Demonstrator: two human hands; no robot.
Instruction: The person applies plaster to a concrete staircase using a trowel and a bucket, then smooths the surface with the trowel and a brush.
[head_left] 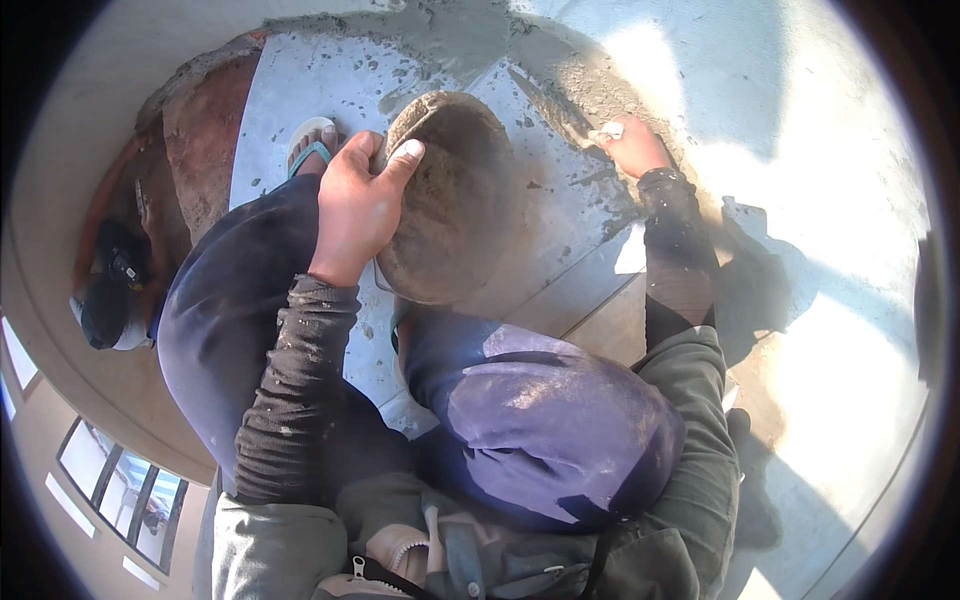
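Note:
My left hand (362, 205) grips the near-left rim of a round, mortar-crusted pan (455, 230), thumb inside, holding it tilted over a speckled pale slab (285, 80). My right hand (635, 145) is closed on the handle of a trowel (565, 120), whose mud-smeared blade points up-left along a band of wet grey mortar (455, 40) at the slab's upper right edge.
My sandalled foot (310, 150) rests left of the pan, between my bent knees and the mortar. A co-worker (120, 285) is at lower level beside a reddish rough surface (200, 140) on the left. A pale sunlit surface (830, 200) curves along the right.

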